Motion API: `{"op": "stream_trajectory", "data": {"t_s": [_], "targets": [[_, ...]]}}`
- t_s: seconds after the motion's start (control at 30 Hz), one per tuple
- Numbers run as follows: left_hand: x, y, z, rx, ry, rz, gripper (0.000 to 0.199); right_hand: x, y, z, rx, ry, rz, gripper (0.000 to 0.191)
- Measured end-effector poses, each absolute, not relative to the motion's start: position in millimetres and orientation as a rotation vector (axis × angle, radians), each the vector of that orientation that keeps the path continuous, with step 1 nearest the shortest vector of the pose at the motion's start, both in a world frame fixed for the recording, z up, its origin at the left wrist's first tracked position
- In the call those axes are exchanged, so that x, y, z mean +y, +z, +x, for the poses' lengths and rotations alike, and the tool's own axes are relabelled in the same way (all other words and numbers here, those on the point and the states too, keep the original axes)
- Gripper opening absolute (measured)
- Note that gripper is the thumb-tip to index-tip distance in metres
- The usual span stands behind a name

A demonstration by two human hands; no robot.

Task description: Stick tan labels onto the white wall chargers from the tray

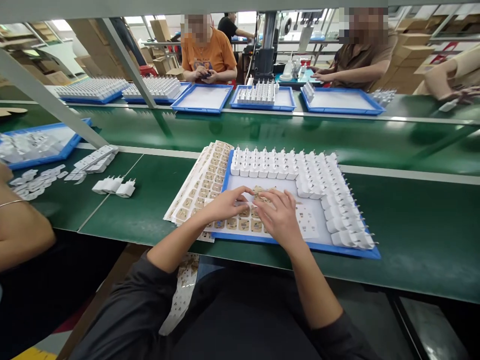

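Note:
A sheet of brown stickers (243, 223) lies in the near part of a blue-rimmed white tray (240, 239). My left hand (230, 202) reaches over the sheet from the left, its thumb and forefinger bent together at the upper edge. Facing it, my right hand (279, 217) has curled fingers whose tips come close to the left fingertips; what sits between them is too small to tell. A brown piece (264, 190) shows just beyond the fingers. White plug adapters (262, 162), pins up, stand in rows along the tray's far and right sides.
More sticker sheets (202, 185) are stacked under the tray's left side. Loose adapters (114, 186) and white pieces (39, 181) lie left, near another person's arm (22, 215). A slanted metal post (56, 102) crosses there. Across the green bench, people sit behind several trays (202, 98).

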State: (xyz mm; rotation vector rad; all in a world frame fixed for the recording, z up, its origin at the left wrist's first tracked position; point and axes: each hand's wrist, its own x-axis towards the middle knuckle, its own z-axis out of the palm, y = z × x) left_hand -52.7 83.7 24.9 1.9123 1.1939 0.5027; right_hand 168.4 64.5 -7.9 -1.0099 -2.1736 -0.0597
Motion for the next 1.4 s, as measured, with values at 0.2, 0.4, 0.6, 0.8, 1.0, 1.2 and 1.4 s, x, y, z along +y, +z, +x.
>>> {"op": "stream_trajectory", "data": {"t_s": [0.2,0.4,0.6,0.8,1.0,1.2,1.4], "targets": [[85.4,24.4,-50.5,1.133,0.56,1.842,0.04,68.4,-9.6,162.6,-2.185,0.09,-0.955,0.014],[84.6,27.6,-48.0,1.16,0.602,1.821,0.042,69.4,-8.1,166.4,-2.195,0.153,-0.929,0.014],[86.7,28.9,-45.5,1.209,0.544,1.865,0.043,70.3,-7.8,166.5,-2.18,0.214,-0.893,0.012],[102.8,14.9,-53.2,1.336,0.391,2.051,0.04,56.4,-8.2,194.4,-1.913,0.454,-0.82,0.005],[115.8,34.5,-21.9,1.437,0.35,2.626,0.036,47.2,-24.9,215.2,-1.707,0.636,-0.92,0.005],[146.6,38.5,77.4,1.295,0.363,2.844,0.053,44.9,-26.7,214.8,-1.701,0.507,-0.92,0.005],[162.8,3.6,136.2,1.337,0.529,2.888,0.048,43.6,-27.0,217.2,-1.663,0.569,-0.905,0.005]]}}
